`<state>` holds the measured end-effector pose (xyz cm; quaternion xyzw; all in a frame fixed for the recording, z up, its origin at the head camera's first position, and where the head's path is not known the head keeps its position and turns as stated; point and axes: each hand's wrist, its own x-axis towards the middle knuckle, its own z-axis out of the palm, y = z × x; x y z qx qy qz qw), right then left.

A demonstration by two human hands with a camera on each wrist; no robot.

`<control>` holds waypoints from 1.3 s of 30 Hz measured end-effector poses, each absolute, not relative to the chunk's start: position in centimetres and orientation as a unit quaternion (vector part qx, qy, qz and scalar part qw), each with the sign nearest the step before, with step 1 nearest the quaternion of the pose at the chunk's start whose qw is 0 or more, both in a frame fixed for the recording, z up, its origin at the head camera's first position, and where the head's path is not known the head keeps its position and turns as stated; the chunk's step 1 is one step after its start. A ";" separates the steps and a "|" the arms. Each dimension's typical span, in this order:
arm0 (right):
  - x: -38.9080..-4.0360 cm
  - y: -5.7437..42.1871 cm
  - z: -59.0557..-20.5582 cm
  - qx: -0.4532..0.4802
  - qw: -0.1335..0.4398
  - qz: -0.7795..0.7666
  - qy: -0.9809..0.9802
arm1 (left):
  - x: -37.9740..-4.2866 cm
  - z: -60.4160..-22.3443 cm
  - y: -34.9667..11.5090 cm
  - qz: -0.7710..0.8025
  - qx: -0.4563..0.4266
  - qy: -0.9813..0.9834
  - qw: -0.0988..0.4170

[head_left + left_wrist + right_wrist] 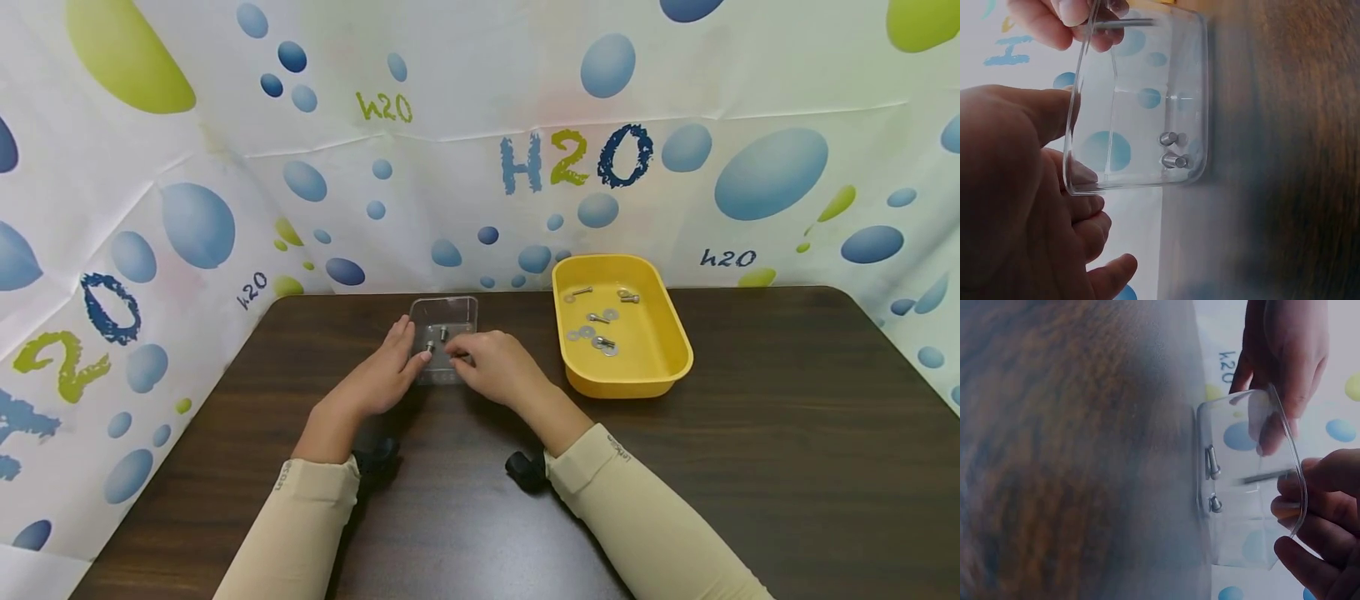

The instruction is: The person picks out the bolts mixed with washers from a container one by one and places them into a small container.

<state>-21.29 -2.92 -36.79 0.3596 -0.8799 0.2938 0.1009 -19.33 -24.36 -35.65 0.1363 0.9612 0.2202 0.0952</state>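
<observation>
A small clear plastic box (444,377) stands on the table, with two metal bolts (443,333) inside; the right wrist view shows one bolt (1213,464) near its floor. My left hand (382,371) holds the box at its left side, thumb at the rim and fingers along the outer wall. In my right hand (498,367), a slim metal bolt (1266,477) is pinched between thumb and fingertips, its shank pointing into the box. The left wrist view shows this bolt (1129,24) lying sideways above the others; the fingers cover its end.
To the right, a yellow tray (630,387) contains several bolts and flat washers (587,332). A printed white curtain (450,208) hangs behind the dark wooden table (465,533). Black straps with dark devices (527,472) sit at both wrists.
</observation>
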 end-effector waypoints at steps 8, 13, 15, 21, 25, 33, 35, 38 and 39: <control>-21.1 -2.9 -36.7 0.359 0.100 0.294 -0.880 | -19.5 -36.1 -24.4 0.230 0.144 0.959 0.083; -21.0 -3.0 -36.7 0.353 0.089 0.292 -0.884 | -19.8 -36.5 -24.6 0.218 0.135 0.965 0.054; -20.9 -3.0 -36.6 0.352 0.087 0.289 -0.886 | -19.9 -36.6 -24.7 0.212 0.127 0.968 0.039; -20.8 -2.5 -36.1 0.351 0.096 0.290 -0.885 | -20.0 -36.7 -24.8 0.219 0.111 0.969 0.001; -21.1 -1.3 -35.4 0.344 0.131 0.297 -0.881 | -20.1 -36.6 -24.7 0.223 0.110 0.968 -0.031; -22.5 4.2 -32.7 0.262 0.144 0.337 -0.893 | -19.7 -36.0 -24.1 0.246 0.112 0.959 -0.085; -23.1 6.3 -32.3 0.219 0.119 0.355 -0.901 | -19.5 -35.7 -23.6 0.253 0.122 0.954 -0.107; -24.0 9.2 -32.3 0.158 0.060 0.366 -0.915 | -19.0 -35.2 -22.3 0.258 0.148 0.945 -0.136; -24.2 10.0 -32.4 0.140 0.035 0.363 -0.921 | -18.8 -35.1 -21.8 0.259 0.158 0.942 -0.142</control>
